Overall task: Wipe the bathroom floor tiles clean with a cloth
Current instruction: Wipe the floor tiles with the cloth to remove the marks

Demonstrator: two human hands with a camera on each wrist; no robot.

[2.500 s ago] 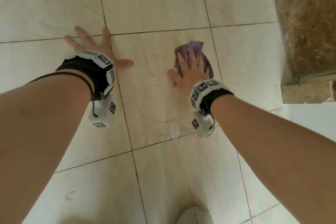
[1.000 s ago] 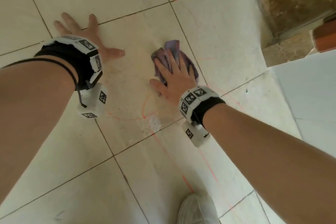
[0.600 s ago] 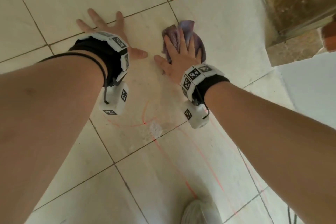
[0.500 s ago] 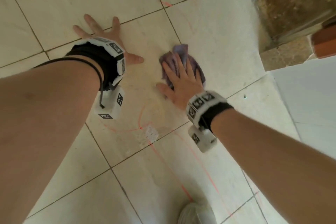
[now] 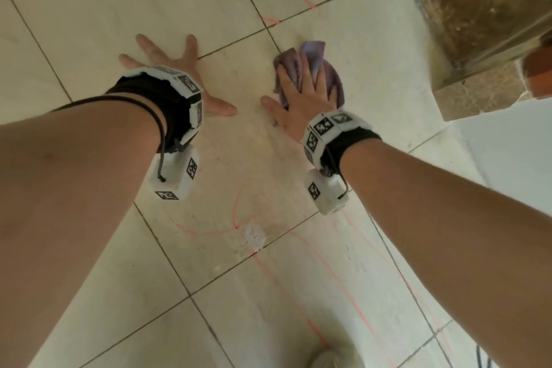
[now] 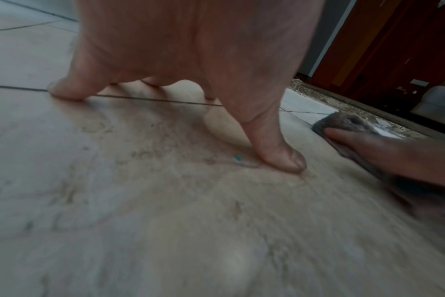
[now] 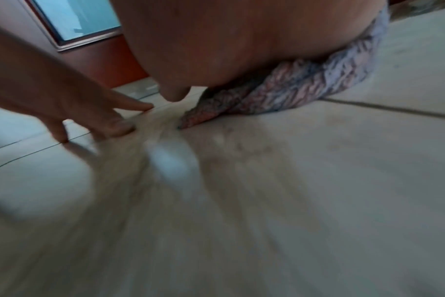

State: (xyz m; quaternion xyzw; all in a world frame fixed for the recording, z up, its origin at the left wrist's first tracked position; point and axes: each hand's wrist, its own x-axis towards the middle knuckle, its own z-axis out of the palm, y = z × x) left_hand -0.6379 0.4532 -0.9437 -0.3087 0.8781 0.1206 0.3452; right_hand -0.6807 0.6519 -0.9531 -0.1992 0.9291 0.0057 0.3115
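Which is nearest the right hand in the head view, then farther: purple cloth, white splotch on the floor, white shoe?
1. Crumpled purple cloth: under the right hand, touching it.
2. White splotch on the tile: nearer the person, by a grout line.
3. White shoe: bottom edge.

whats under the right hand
A bunched purple cloth lies under the right hand, pressed flat against the floor tile. The tile directly beneath the cloth is covered, so its state cannot be seen.
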